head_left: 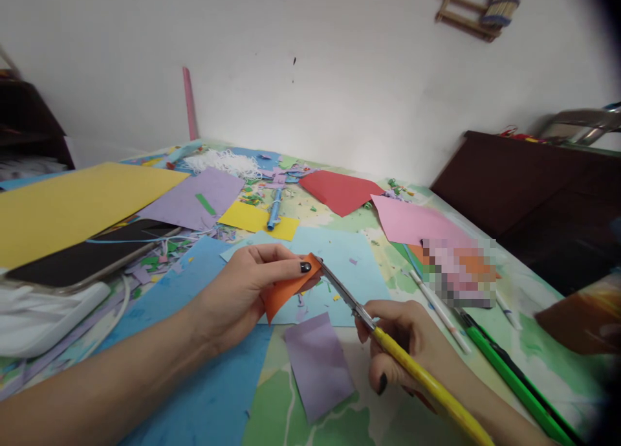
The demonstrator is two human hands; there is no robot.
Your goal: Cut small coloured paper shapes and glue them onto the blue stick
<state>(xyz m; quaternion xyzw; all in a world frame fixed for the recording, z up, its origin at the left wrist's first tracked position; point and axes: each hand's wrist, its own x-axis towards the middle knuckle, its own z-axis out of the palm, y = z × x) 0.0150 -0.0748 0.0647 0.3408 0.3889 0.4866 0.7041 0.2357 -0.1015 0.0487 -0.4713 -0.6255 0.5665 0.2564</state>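
Note:
My left hand (247, 284) pinches a folded piece of orange paper (286, 294) between thumb and fingers, above light blue paper (361, 265). My right hand (407, 342) is closed around scissors (388, 342) with long metal blades and a yellow handle. The blade tips meet the upper right edge of the orange paper; whether they have cut into it is too small to tell. Just below both hands lies a purple paper rectangle (320, 365). Darker blue paper (194, 368) is under my left forearm.
At the left are a phone (87, 255), a white plastic object (48, 316) and large yellow paper (87, 200). Red paper (339, 190), pink paper (417, 223), white string (226, 164) and scraps lie farther back. A green cutter (514, 368) and white pens (439, 310) are at right.

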